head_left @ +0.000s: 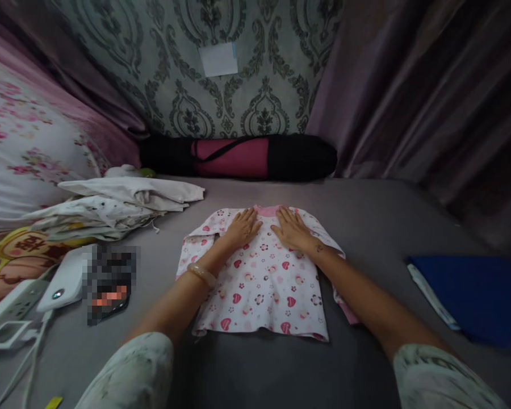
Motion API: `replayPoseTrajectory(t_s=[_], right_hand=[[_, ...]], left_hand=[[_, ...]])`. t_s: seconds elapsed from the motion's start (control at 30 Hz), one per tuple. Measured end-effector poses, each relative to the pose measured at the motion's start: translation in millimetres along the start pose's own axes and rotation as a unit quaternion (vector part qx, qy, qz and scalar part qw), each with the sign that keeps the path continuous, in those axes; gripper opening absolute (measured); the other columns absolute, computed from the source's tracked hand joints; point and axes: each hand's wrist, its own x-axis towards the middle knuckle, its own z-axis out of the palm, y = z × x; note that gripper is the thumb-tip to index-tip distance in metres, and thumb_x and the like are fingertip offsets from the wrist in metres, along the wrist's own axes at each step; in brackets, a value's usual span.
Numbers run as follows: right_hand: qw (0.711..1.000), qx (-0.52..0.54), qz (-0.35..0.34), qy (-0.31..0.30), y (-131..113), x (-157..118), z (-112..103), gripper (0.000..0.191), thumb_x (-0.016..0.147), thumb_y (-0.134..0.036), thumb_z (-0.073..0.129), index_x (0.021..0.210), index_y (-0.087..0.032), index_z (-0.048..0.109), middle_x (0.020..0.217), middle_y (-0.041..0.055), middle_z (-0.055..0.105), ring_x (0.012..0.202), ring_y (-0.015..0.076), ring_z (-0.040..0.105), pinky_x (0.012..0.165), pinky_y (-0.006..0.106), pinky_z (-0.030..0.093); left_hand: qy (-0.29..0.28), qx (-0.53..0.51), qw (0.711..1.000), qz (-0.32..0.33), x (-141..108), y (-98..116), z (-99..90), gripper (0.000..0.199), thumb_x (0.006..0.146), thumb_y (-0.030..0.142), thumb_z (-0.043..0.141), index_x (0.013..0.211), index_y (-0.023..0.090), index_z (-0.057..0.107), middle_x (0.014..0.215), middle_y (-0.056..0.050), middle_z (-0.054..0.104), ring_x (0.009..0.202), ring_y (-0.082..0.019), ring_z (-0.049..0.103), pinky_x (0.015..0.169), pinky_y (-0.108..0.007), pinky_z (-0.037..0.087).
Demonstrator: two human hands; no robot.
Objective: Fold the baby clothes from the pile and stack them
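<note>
A small long-sleeved shirt (264,295), white with pink hearts and flowers and a pink collar, lies spread on the grey bed surface (375,210). Its collar points away from me and its hem toward me. Flat on its upper left part rests my left hand (243,228), fingers extended. My right hand (293,228) lies flat on the upper right part, close to the collar, fingers spread. My forearms cover parts of both sleeves; a pink cuff shows under the right forearm.
Folded light clothes (132,196) are piled at the left. Nearer stand a power strip (15,307), a white box-shaped device (66,278) and a partly blurred dark object (111,284). A black and pink bag (234,158) lies along the wall. Dark blue folded fabric (477,289) lies right.
</note>
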Motion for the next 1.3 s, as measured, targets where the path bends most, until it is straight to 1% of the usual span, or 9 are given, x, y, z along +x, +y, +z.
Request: replayPoseTrajectory(t_s=[0.23,0.37,0.47,0.6,0.73,0.83,1.03,1.13,1.3], right_hand=[[0.998,0.056,0.000,-0.034,4,8,-4,0.064,0.096,-0.046,0.031,0.148,-0.009,0.031,0.157,0.0163,0.020,0.146,0.0272,0.012,0.117,0.047,0.015],[0.985,0.161,-0.014,0.062,21,-12,-40,0.051,0.093,-0.037,0.041,0.138,-0.015,0.047,0.143,0.0135,0.048,0.132,0.0215,0.043,0.108,0.034,0.034],[0.969,0.202,0.079,0.114,58,-53,-65,0.034,0.090,-0.032,0.043,0.110,-0.017,0.066,0.108,0.0098,0.069,0.097,0.0200,0.064,0.085,0.031,0.049],[0.960,0.161,0.228,0.001,104,-131,-79,0.027,0.087,-0.029,0.045,0.073,-0.017,0.065,0.068,0.0051,0.066,0.063,0.0166,0.061,0.057,0.025,0.044],[0.946,0.135,0.266,-0.130,99,-186,-77,0.031,0.087,-0.041,0.050,0.071,-0.018,0.063,0.063,0.0040,0.064,0.057,0.0152,0.057,0.049,0.024,0.035],[0.945,0.126,0.245,-0.175,77,-199,-77,0.031,0.081,-0.049,0.058,0.077,-0.018,0.064,0.068,0.0029,0.065,0.060,0.0146,0.056,0.050,0.024,0.032],[0.933,0.229,0.199,-0.194,76,-192,-73,0.019,0.072,-0.037,0.064,0.070,-0.018,0.062,0.067,0.0004,0.062,0.064,0.0138,0.054,0.056,0.023,0.036],[0.921,0.290,0.207,-0.157,95,-189,-78,0.017,0.068,-0.035,0.064,0.067,-0.019,0.059,0.063,-0.0008,0.058,0.061,0.0129,0.051,0.056,0.024,0.036],[0.899,0.346,0.269,0.022,145,-178,-112,0.022,0.066,-0.039,0.065,0.069,-0.021,0.053,0.063,0.0011,0.056,0.056,0.0142,0.048,0.051,0.026,0.034]], left_hand=[[-0.036,0.005,0.999,-0.024,5,-3,4.4,0.063,0.097,0.046,0.021,0.150,0.012,0.024,0.158,-0.015,0.019,0.146,-0.029,0.016,0.117,-0.047,0.015],[-0.052,-0.006,0.998,-0.027,7,-5,5.0,0.063,0.096,0.047,0.021,0.150,0.013,0.022,0.158,-0.014,0.018,0.146,-0.029,0.014,0.116,-0.048,0.014],[-0.058,-0.009,0.998,-0.021,10,-7,3.1,0.062,0.096,0.046,0.024,0.149,0.013,0.025,0.158,-0.016,0.018,0.146,-0.031,0.015,0.115,-0.050,0.017],[-0.019,0.000,1.000,-0.018,17,2,-5.0,0.051,0.089,0.034,0.042,0.135,0.014,0.045,0.150,-0.020,0.035,0.137,-0.034,0.033,0.110,-0.053,0.025],[0.087,-0.056,0.994,0.041,35,32,-2.8,0.036,0.083,0.020,0.046,0.116,0.014,0.060,0.127,-0.018,0.056,0.117,-0.031,0.052,0.100,-0.048,0.038],[0.108,-0.125,0.977,0.138,56,62,11.5,0.031,0.081,0.013,0.046,0.107,0.014,0.063,0.113,-0.015,0.063,0.108,-0.025,0.058,0.097,-0.042,0.044],[0.124,-0.178,0.958,0.185,80,101,45.7,0.032,0.088,0.015,0.041,0.113,0.014,0.060,0.113,-0.012,0.066,0.109,-0.021,0.060,0.099,-0.036,0.047],[0.133,-0.177,0.959,0.176,76,106,55.2,0.036,0.091,0.018,0.037,0.122,0.014,0.055,0.124,-0.014,0.062,0.118,-0.022,0.056,0.104,-0.040,0.044],[0.113,-0.137,0.972,0.155,67,109,55.6,0.045,0.095,0.028,0.034,0.133,0.007,0.048,0.140,-0.019,0.050,0.134,-0.023,0.043,0.113,-0.039,0.032]])
